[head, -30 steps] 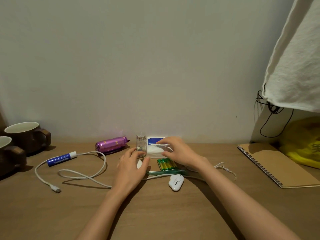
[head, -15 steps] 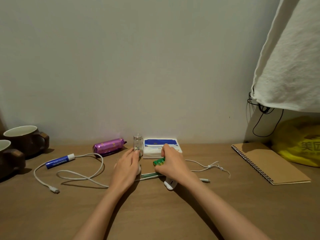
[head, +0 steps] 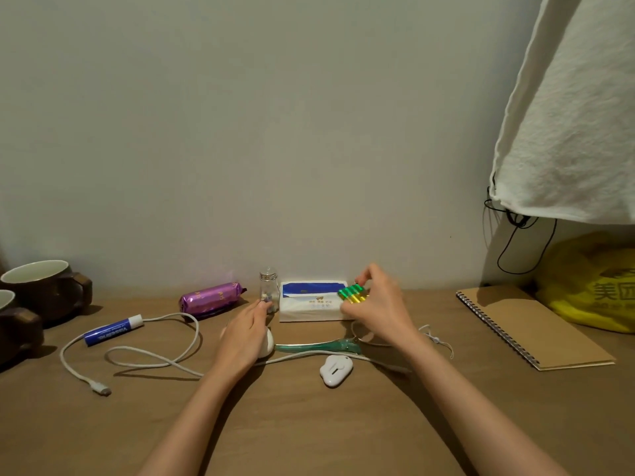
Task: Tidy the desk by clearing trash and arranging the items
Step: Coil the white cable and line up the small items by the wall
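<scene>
My right hand point(head: 381, 305) pinches a green and yellow pack of batteries point(head: 353, 293) and holds it just above the right end of a white and blue tissue pack point(head: 309, 304) by the wall. My left hand point(head: 245, 333) lies flat on the desk over a small white round object point(head: 267, 345), its straight fingertips touching the base of a small glass bottle point(head: 269, 293). In front of the tissue pack lie a green plastic stick point(head: 316, 347) and a white cloud-shaped item point(head: 336, 371).
A purple wrapped packet point(head: 211, 298), a blue tube point(head: 113, 331) and a looped white cable point(head: 154, 359) lie at the left. Two brown mugs point(head: 44, 290) stand at the far left. A spiral notebook point(head: 529, 326), yellow bag point(head: 598, 286) and hanging white cloth point(head: 567, 132) are at the right.
My right hand picked the battery pack up from the desk and lifted it back and right, over the tissue pack. My left hand stayed by the bottle.
</scene>
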`<state>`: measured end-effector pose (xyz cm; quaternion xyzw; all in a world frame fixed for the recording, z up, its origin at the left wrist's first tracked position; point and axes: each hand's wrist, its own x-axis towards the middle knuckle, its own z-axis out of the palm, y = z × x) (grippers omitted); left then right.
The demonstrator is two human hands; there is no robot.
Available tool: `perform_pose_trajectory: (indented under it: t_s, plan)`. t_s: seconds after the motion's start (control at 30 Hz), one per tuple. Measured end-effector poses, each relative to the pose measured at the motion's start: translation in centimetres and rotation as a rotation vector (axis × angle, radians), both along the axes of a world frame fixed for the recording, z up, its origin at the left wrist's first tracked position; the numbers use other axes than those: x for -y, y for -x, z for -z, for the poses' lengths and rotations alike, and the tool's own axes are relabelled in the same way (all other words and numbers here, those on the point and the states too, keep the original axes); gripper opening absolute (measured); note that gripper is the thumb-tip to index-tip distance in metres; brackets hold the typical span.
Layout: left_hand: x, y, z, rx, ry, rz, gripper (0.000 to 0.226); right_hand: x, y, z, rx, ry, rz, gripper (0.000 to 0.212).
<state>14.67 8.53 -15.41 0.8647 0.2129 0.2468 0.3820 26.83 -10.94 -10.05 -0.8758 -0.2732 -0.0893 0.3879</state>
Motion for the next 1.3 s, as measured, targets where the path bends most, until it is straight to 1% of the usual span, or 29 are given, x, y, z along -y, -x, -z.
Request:
perform_pose_trajectory:
  t_s: [0.1, 0.2, 0.37, 0.53, 0.6, 0.7, 0.77, 0.83, 0.87, 1.0, 1.1, 1.3]
  plan:
    - [-0.3, -0.4, 0.1, -0.011, 0.013, -0.016, 0.045, 1.6, -2.7, 1.2, -0.059, -0.007, 0.127, 0.045]
    - [-0.6, -0.9, 0.1, -0.018, 0.012, -0.024, 0.046, 2.5, -4.4, 2.6, -0.083, 0.011, 0.18, 0.044]
    - [-1.3, -2.0, 0.2, -0.029, 0.036, -0.028, 0.047, 1.8, -6.0, 4.0, -0.07, 0.077, 0.18, 0.043]
    - [-1.9, -2.9, 0.4, -0.085, -0.019, -0.028, 0.047, 0.7, -7.2, 4.6, -0.058, 0.099, 0.16, 0.037]
    - [-2.1, -3.2, 0.4, -0.098, -0.028, -0.024, 0.047, 0.9, -7.6, 4.6, -0.068, 0.062, 0.124, 0.031]
    - [-2.2, -3.5, 0.5, -0.105, -0.035, -0.028, 0.045, 2.0, -8.1, 3.8, -0.198, -0.004, -0.013, 0.026]
    - [-2.2, -3.6, 0.5, -0.113, -0.043, -0.036, 0.044, 3.2, -8.4, 3.0, -0.319, 0.031, -0.141, 0.028]
    - [-2.2, -3.7, 0.4, -0.13, -0.073, -0.037, 0.044, 3.9, -8.7, 2.8, -0.357, 0.129, -0.211, 0.034]
    - [-2.2, -3.7, 0.4, -0.136, -0.083, -0.037, 0.044, 4.0, -8.8, 2.9, -0.342, 0.149, -0.215, 0.035]
    - [-2.1, -3.7, 0.5, -0.133, -0.074, -0.041, 0.044, 2.6, -9.1, 4.1, -0.2, 0.058, -0.142, 0.032]
    - [-2.1, -3.7, 0.5, -0.136, -0.065, -0.045, 0.045, 1.3, -9.3, 4.5, -0.114, 0.059, -0.095, 0.032]
    - [-2.0, -3.4, 0.2, -0.117, -0.051, -0.043, 0.047, 0.5, -9.6, 5.0, -0.083, 0.022, -0.074, 0.029]
